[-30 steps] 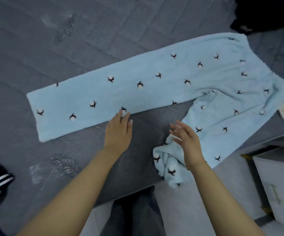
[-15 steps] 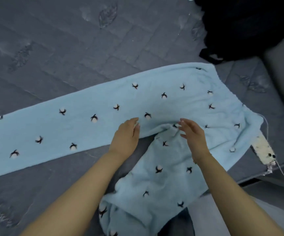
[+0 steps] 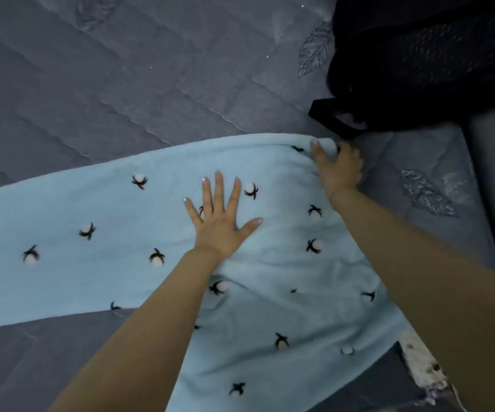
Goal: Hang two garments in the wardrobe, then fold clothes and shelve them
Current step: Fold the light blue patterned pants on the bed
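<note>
1. Since half a second ago both hands have moved up the light blue pants (image 3: pixel 97 221), from the crotch toward the waistband.
2. Those pants lie spread on the grey bed (image 3: pixel 121 84), one leg running off to the left.
3. Left hand (image 3: pixel 221 215) presses flat on the pants, fingers straight and splayed.
4. Right hand (image 3: pixel 337 166) grips the pants' far waistband corner, fingers curled.
5. Black bag (image 3: pixel 424 60) sits just beyond that corner; a white power strip (image 3: pixel 423 370) lies at the pants' near right edge.
</note>
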